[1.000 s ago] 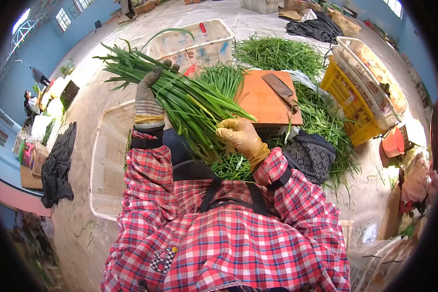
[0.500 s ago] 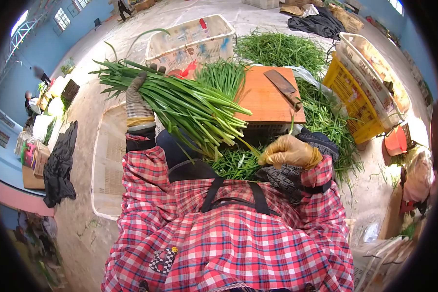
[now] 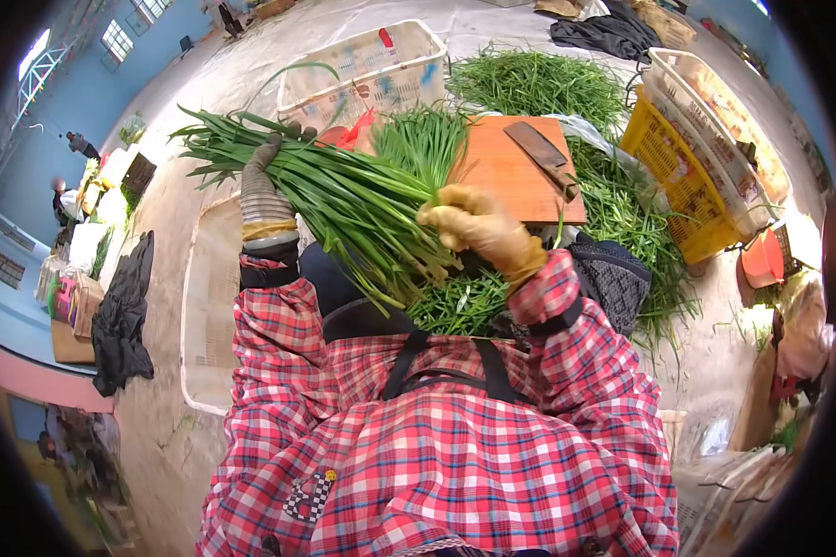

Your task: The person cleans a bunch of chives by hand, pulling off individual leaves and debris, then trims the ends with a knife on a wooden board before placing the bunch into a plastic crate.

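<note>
Here, held crosswise above the lap: long bundle of flat green leaves (image 3: 344,200), leaf tips toward the left.
Clasped near the leafy end by left hand (image 3: 262,190) in grey knitted glove, fingers wrapped tight round the bunch.
Gripped at the cut ends by right hand (image 3: 478,227) in yellow rubber glove, fingers curled close on the stalks.
Lay just beyond: orange-brown rectangular wooden chopping board (image 3: 502,172), bearing a broad steel cleaver (image 3: 548,153).
Heaped around the board: loose green leaves (image 3: 539,84).
Stood behind the bundle: white slatted plastic crate (image 3: 372,74).
Stood right of the board: yellow plastic crate (image 3: 678,176).
Lay beside the left sleeve: shallow white plastic tray (image 3: 209,297), on the floor.
</note>
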The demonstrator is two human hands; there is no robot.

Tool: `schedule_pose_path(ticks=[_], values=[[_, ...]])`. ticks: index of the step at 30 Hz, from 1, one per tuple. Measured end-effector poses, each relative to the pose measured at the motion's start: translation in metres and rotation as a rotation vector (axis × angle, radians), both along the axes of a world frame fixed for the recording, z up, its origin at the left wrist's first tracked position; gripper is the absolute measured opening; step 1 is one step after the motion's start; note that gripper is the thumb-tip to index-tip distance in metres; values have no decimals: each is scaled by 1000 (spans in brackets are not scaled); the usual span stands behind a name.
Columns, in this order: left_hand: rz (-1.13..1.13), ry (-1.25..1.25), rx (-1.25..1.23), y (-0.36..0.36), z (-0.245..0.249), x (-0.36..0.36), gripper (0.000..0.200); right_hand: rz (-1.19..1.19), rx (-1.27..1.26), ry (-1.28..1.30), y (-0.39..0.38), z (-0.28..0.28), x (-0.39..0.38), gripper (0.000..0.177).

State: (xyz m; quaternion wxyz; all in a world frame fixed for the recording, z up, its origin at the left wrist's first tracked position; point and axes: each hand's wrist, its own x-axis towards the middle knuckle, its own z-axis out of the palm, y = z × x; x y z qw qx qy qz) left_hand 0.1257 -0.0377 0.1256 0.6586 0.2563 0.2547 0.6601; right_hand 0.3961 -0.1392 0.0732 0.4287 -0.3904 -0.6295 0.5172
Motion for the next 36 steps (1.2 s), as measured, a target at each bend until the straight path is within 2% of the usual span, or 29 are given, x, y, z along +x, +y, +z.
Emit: schedule_pose_path(ticks=[1,2,5,7,9,10,11,13,14,15,16,17,19,22,24,25,27,29,32,35,36], values=[[127,59,-12,-4,3,3,37,135,-188,239,-4,4,10,29],[-83,-43,-18,22,-20,-30,36,126,-120,246,-14,10,19,27],[24,29,-44,25,-26,-39,34,142,3,269,-41,4,57,26],[-2,-28,-36,22,-26,-40,32,197,0,294,-57,-6,79,29],[135,-35,-55,18,-21,-40,30,251,-148,87,-78,-12,103,33],[172,16,-5,10,-16,-36,27,241,-287,47,-87,-20,109,36],[173,15,-7,10,-16,-38,27,242,-289,46,-91,-26,110,36],[141,1,-13,15,-14,-45,28,37,-27,-684,-97,-16,99,42],[77,-41,-28,22,-18,-53,28,-44,-5,-692,-94,-7,83,47],[69,-38,-30,18,-13,-45,28,-141,57,-496,-88,-7,65,43],[112,-1,-17,9,-5,-31,29,-234,155,-412,-78,-9,45,40],[157,37,-2,4,1,-24,31,-274,212,-552,-71,7,27,40],[69,28,38,5,0,-23,34,-333,317,-661,-47,3,-4,44],[53,66,62,-5,6,-9,36,-334,300,-743,-18,-8,-27,36],[105,54,50,-9,8,-1,31,-373,318,-182,-2,-36,-32,28],[154,35,37,-11,9,-1,28,-173,-64,140,-12,-11,-26,24],[110,47,14,-10,6,-8,27,-32,-106,117,-15,2,-1,25],[148,-5,-21,1,-4,-19,36,109,-27,157,-36,18,28,25],[145,-21,-34,9,-12,-39,35,239,41,209,-71,26,76,25],[158,-7,-9,16,-20,-56,33,158,-243,-37,-95,10,93,37],[196,19,-17,12,-14,-52,32,77,-96,-306,-95,0,87,43]])
